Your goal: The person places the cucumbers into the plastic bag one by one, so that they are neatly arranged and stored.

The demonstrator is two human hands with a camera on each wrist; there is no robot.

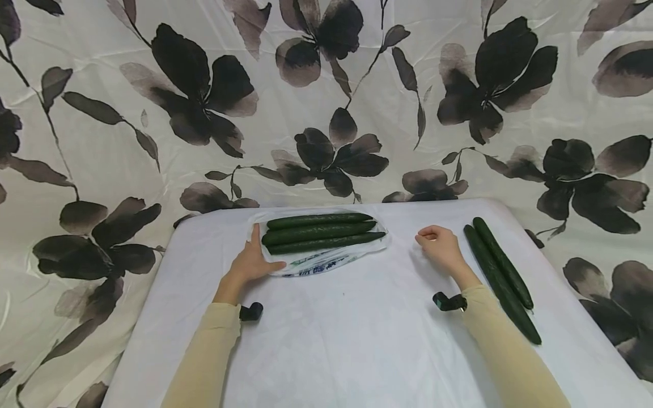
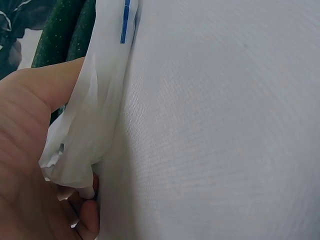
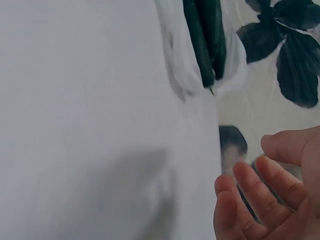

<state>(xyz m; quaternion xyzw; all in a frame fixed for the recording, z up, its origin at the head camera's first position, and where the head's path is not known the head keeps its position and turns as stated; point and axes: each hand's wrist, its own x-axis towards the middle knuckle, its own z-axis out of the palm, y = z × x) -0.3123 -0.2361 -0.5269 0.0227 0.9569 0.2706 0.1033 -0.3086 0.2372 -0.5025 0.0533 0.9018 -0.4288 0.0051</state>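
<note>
Left wrist: hand (image 2: 35, 165) pinching bag (image 2: 95, 115) (close-up)

– From my feed, three cucumbers (image 1: 320, 232) lie side by side on the plastic bag (image 1: 326, 262) at the table's (image 1: 357, 340) far middle.

– And the hands?

– My left hand (image 1: 252, 262) holds the bag's left end; the right hand (image 1: 440, 247) sits right of the bag, just left of two more cucumbers (image 1: 502, 277) along the right edge.
</note>
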